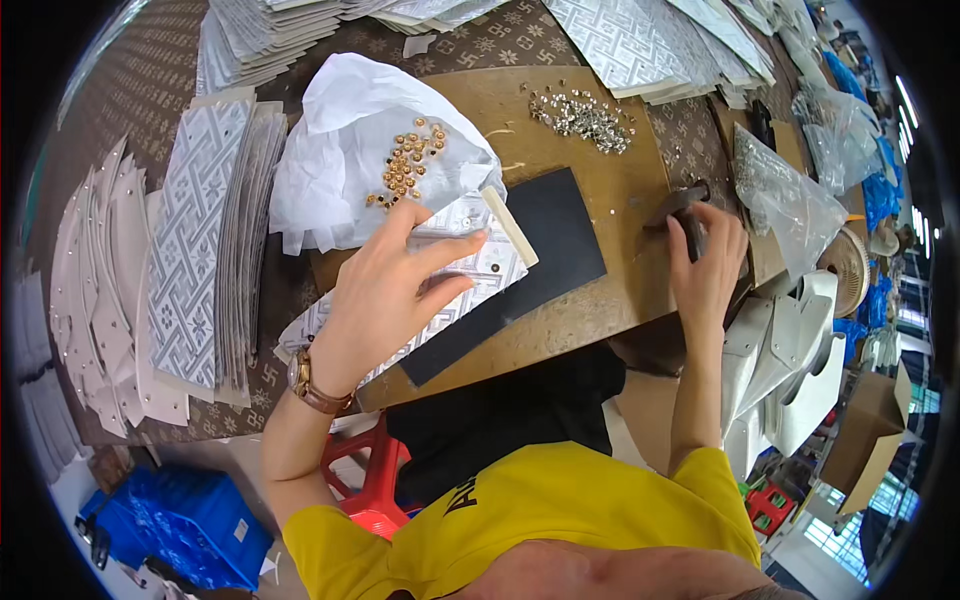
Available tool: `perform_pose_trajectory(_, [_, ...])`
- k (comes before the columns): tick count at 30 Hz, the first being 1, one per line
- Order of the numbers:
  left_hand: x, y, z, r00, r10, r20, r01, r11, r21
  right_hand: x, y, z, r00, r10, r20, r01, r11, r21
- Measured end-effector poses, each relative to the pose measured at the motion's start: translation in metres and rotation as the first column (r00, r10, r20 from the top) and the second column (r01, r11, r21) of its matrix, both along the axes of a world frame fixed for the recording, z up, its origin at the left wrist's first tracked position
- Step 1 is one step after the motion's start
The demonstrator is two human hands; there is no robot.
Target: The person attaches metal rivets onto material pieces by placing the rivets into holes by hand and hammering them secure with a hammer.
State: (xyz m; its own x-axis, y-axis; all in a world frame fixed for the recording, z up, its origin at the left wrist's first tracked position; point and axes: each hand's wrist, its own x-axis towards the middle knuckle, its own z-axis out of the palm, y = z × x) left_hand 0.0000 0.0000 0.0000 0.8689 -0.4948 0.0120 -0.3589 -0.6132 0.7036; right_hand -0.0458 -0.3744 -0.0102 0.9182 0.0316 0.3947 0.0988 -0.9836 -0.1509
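Note:
My left hand point(385, 285) lies over a white and grey patterned strip point(470, 215), thumb and forefinger stretched out and apart on its face. The strip has a cream end band and a small dark hole near it. Part of it rests over a black mat point(555, 215); its middle is hidden under my hand and wrist. At the table's right side my right hand point(712, 260) has its fingers curled round a dark, hammer-like tool point(684, 208). Its full shape is hidden by my fingers.
Gold beads point(408, 165) lie on a white plastic bag point(330, 130); silver studs point(585, 118) are heaped on the wooden board point(480, 100). Stacks of patterned strips point(185, 240) and pale studded pieces point(95, 290) stand left. A clear bag point(785, 195) and white pieces point(785, 360) are right.

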Motion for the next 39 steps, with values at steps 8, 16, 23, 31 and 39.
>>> perform_pose_trajectory(8, [0.001, 0.003, -0.004, 0.999, -0.006, 0.035, 0.007, 1.0, -0.027, -0.015, -0.012, 0.005, 0.991, -0.133, 0.009, 0.133, 0.991, 0.005])
perform_pose_trajectory(16, [0.001, 0.002, -0.001, 0.999, -0.023, 0.03, 0.024, 0.999, -0.04, -0.067, 0.057, 0.078, 0.89, 0.289, -0.352, 0.138, 0.565, 0.813])
perform_pose_trajectory(23, [0.002, 0.006, -0.006, 0.994, -0.025, 0.111, 0.029, 0.999, -0.033, -0.027, 0.068, 0.03, 0.895, 0.193, -0.401, 0.074, 0.824, 0.561])
perform_pose_trajectory(31, [0.025, 0.025, -0.005, 0.959, -0.096, -0.267, -0.09, 0.791, -0.606, -0.007, -0.017, 0.012, 0.985, -0.151, 0.087, 0.151, 0.988, 0.017])
perform_pose_trajectory(39, [0.046, 0.043, -0.01, 0.435, -0.886, -0.158, -0.64, -0.181, -0.747, -0.075, 0.016, 0.122, 0.334, 0.597, 0.729, -0.934, 0.311, 0.174])
